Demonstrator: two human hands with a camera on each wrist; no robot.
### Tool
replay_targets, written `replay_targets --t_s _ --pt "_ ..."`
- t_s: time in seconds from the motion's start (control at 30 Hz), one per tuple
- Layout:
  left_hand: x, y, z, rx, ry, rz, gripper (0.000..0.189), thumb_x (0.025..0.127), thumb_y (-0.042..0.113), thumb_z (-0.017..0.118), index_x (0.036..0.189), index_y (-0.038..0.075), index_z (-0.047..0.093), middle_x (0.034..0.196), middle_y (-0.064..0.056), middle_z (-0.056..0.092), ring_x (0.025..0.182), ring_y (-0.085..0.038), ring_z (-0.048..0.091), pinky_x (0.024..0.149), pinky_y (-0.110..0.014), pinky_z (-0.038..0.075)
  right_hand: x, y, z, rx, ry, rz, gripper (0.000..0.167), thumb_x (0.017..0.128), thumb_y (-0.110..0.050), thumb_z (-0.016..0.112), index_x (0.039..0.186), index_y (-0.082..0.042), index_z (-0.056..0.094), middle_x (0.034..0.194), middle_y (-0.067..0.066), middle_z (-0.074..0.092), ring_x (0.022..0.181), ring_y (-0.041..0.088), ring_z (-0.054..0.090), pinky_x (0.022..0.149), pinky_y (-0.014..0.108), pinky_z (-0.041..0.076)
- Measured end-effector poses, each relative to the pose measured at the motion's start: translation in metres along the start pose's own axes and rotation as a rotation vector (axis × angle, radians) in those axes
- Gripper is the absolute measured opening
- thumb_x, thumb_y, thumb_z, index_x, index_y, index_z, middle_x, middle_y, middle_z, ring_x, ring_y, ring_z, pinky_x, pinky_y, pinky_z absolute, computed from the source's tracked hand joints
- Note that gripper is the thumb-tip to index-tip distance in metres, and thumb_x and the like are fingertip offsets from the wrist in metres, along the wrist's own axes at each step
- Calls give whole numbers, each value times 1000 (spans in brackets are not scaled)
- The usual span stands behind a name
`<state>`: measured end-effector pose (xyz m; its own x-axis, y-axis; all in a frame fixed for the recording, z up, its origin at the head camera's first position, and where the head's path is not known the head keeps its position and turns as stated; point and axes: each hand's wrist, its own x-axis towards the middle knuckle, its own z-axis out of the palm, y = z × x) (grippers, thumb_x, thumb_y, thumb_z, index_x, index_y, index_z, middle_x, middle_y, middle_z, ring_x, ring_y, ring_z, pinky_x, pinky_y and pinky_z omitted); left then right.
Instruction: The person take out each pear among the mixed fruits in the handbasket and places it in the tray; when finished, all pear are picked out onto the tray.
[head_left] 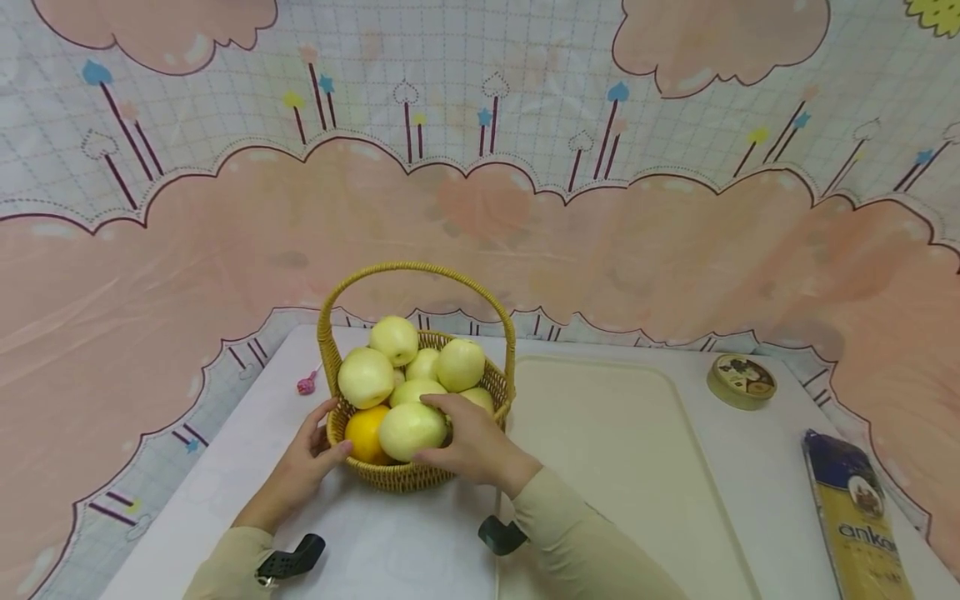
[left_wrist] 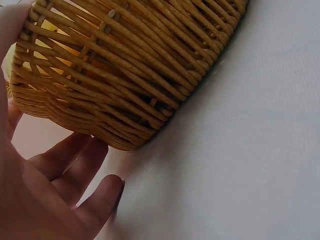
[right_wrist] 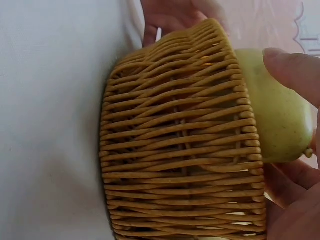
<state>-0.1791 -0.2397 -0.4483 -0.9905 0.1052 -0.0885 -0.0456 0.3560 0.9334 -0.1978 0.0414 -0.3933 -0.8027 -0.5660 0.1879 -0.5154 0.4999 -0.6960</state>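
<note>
A woven wicker basket [head_left: 401, 478] with a tall arched handle stands on the white table, filled with several pale yellow-green pears [head_left: 365, 377] and an orange [head_left: 367, 434]. My right hand [head_left: 480, 446] holds the front pear [head_left: 412, 432], thumb on its near side and fingers around its far side. In the right wrist view that pear [right_wrist: 277, 107] shows above the rim, its short stem toward my palm. My left hand [head_left: 303, 462] grips the basket's left side, thumb at the rim beside the orange. Fingers [left_wrist: 82, 162] lie against the wicker wall in the left wrist view.
A pink-wrapped lollipop [head_left: 306, 384] lies left of the basket. To the right, a cream board or tray [head_left: 615, 450] lies flat. Farther right are a round tin [head_left: 741, 382] and a yellow-and-blue packet [head_left: 858, 517]. A patterned cloth [head_left: 480, 242] hangs behind the table.
</note>
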Motion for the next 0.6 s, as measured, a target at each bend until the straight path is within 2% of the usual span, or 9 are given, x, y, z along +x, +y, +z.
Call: replay_targets --t_s 0.37,0.6 --pt "2 -2 1 6 -14 6 81 101 26 60 160 15 6 154 -38 24 137 -51 36 110 -61 28 6 2 5 19 -13 35 78 82 -33 82 147 -8 47 144 7 53 127 20 51 108 36 41" --pt "3 -3 -1 12 -24 4 81 101 28 60 160 15 5 153 -39 25 137 -52 35 111 -64 26 5 3 7 37 2 31 74 82 -31 81 144 -6 48 140 8 54 122 20 53 105 36 43"
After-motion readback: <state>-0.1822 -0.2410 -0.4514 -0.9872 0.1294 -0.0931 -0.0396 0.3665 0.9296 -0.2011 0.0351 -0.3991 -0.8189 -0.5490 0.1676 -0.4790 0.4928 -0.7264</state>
